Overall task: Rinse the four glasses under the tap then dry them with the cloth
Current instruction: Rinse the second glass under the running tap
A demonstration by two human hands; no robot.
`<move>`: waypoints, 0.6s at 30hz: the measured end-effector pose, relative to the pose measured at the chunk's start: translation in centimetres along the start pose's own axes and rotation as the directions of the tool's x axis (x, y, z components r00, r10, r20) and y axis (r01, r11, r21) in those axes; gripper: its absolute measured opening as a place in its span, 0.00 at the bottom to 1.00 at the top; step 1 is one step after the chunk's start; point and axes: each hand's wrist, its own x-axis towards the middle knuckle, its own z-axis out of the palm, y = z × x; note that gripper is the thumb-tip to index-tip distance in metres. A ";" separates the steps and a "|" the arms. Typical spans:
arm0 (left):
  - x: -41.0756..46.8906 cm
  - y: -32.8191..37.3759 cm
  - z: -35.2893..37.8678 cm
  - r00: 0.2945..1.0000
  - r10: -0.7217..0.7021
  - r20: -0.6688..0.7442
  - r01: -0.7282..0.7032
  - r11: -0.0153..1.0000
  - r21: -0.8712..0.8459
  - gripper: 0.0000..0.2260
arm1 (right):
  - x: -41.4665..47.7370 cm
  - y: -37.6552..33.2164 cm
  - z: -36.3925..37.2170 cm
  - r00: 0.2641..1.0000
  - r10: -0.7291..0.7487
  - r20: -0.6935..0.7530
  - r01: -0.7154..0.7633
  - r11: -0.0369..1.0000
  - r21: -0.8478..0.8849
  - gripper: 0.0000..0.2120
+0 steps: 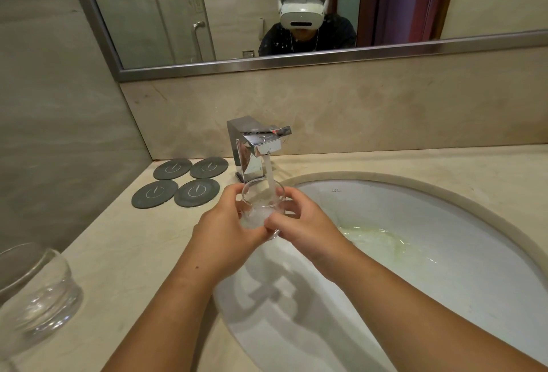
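You hold one clear glass [261,208] between both hands over the basin [430,253], directly under the chrome tap [258,146]. The left hand [225,223] wraps the glass from its 9 o'clock side; the right hand [299,217] wraps it from 3 o'clock. The fingers [280,193] of both hands are closed around the glass wall, gripping it. Neither hand is nearer than the other: the glass sits between them.

The relation to watch is the glass axis against the water stream [271,176]. The mouth tilts up and away from you, toward 12 o'clock, and the stream falls into it just inside the far rim. Water churns white in the base. Judged from this, the rinse of this glass is in progress.

A second glass [35,291] stands on the worktop [133,253] at 8 o'clock, well apart from your hands. Four dark coasters [178,181] lie at 10 o'clock beside the tap, all bare. The other two glasses and the cloth are not in view.

To empty the glass, tip its mouth toward the basin, not the worktop.
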 end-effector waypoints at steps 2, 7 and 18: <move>0.0 0.1 0.2 1.000 0.000 -0.011 0.000 1.000 0.000 0.31 | -0.1 0.1 0.0 1.000 -0.027 0.010 0.027 0.999 -0.041 0.21; 0.0 0.0 0.5 0.999 0.018 -0.038 -0.018 1.000 0.015 0.30 | -0.3 0.0 0.0 0.999 -0.047 0.021 0.048 0.995 -0.088 0.23; 0.2 -0.1 1.0 0.998 0.028 0.053 -0.024 0.997 -0.069 0.30 | 0.1 0.1 -0.3 0.994 -0.089 -0.065 0.086 0.995 -0.059 0.32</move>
